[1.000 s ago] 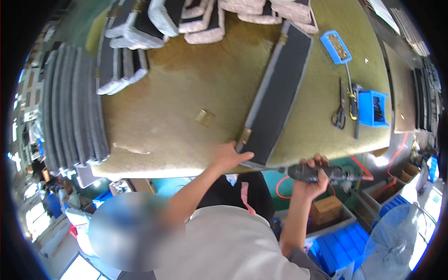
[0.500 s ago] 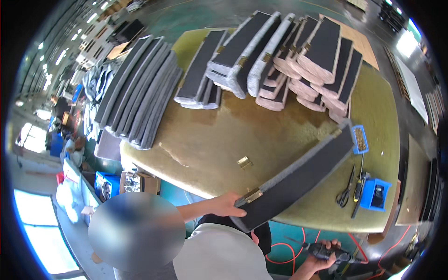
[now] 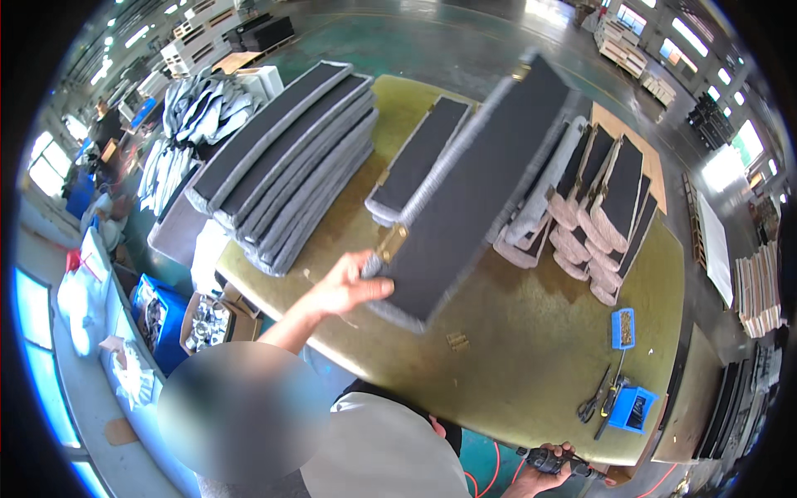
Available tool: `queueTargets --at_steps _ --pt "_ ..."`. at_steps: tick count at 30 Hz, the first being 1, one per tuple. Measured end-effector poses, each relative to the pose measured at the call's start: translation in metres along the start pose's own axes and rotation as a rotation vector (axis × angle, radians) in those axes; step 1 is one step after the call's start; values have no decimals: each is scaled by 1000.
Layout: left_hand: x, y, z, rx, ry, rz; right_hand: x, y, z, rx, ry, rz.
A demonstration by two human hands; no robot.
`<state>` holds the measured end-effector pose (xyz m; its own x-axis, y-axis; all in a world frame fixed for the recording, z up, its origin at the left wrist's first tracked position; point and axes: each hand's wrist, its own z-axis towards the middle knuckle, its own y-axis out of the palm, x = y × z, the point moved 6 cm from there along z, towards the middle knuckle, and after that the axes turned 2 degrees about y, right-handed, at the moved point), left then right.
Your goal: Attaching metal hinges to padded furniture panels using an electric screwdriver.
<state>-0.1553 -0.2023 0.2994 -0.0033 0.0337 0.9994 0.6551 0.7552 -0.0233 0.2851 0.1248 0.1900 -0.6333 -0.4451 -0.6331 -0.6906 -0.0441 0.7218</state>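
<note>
My left hand (image 3: 353,285) grips the near end of a long black panel (image 3: 481,199) with grey padded edges, thumb on top beside a brass hinge (image 3: 393,241). The panel is raised above the table and slants away from me; a second brass fitting (image 3: 521,71) shows at its far end. Low at the right, beside the table's front edge, my right hand (image 3: 552,470) is wrapped round a black power screwdriver (image 3: 544,459). A loose brass hinge (image 3: 457,341) lies on the olive-coloured table (image 3: 515,373).
Stacked grey-edged panels (image 3: 286,174) stand at the left, pink-edged ones (image 3: 602,224) at the right. Near the right edge are a blue screw tray (image 3: 623,329), scissors (image 3: 591,404), a yellow-and-black screwdriver (image 3: 612,397) and a blue bin (image 3: 633,410). Red hose (image 3: 492,469) hangs below.
My left hand has lifted the panel up and away to the left, toward the far side of the table. My right hand still holds the power screwdriver low. The view has shifted.
</note>
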Motion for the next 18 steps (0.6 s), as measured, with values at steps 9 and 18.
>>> queueTargets --at_steps 9,18 --pt "-57 -152 178 120 -26 101 61 76 -44 -204 -44 87" --pt "-90 -179 194 378 -277 1010 46 80 -41 -113 -153 99"
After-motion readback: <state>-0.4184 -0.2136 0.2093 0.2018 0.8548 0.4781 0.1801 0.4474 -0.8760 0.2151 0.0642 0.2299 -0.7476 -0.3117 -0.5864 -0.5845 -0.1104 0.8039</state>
